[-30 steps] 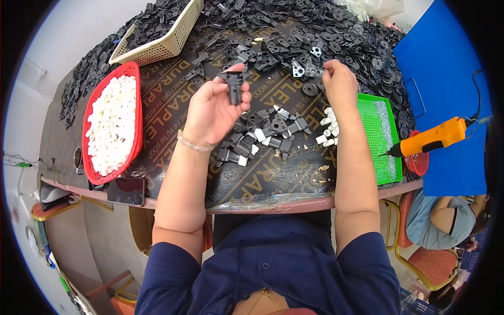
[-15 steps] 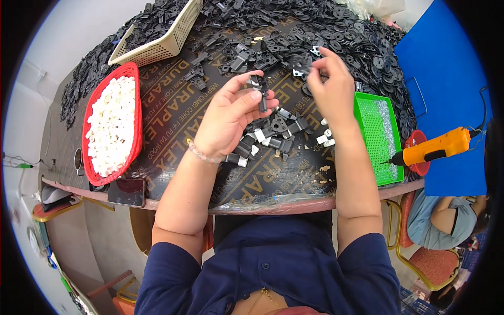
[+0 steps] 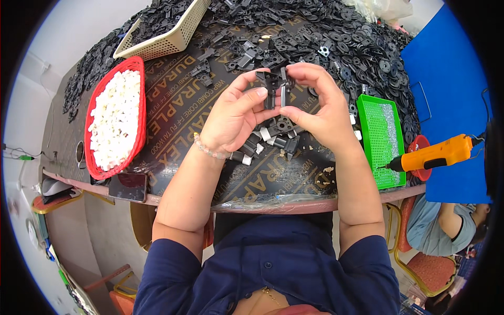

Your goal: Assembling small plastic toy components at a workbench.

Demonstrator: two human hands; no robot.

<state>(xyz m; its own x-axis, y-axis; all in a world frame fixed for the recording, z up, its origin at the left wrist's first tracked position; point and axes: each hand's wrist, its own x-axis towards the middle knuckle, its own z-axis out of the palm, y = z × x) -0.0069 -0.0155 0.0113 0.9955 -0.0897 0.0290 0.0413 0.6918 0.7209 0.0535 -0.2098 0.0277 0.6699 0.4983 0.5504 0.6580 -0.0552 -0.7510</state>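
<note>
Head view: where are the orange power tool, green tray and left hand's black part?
Orange power tool (image 3: pixel 437 152): head view, on its body.
Green tray (image 3: pixel 377 131): head view, on its bare perforated base.
Black part (image 3: pixel 271 98) in the left hand (image 3: pixel 234 116): head view, on its lower stem.

I see the phone (image 3: pixel 128 187) on the near edge of the tabletop (image 3: pixel 178 173), left of centre. Just behind it lies the basket (image 3: pixel 142 123), full of small pieces, with the crate (image 3: pixel 163 47) farther back toward the far left. A heap of parts (image 3: pixel 357 42) stretches along the far edge. Toward the right edge I have the tray (image 3: pixel 375 131), screws (image 3: pixel 391 136) along its right side, and the bowl (image 3: pixel 424 175) beside it. A cluster of fittings (image 3: pixel 283 139) lies between basket and tray.
</note>
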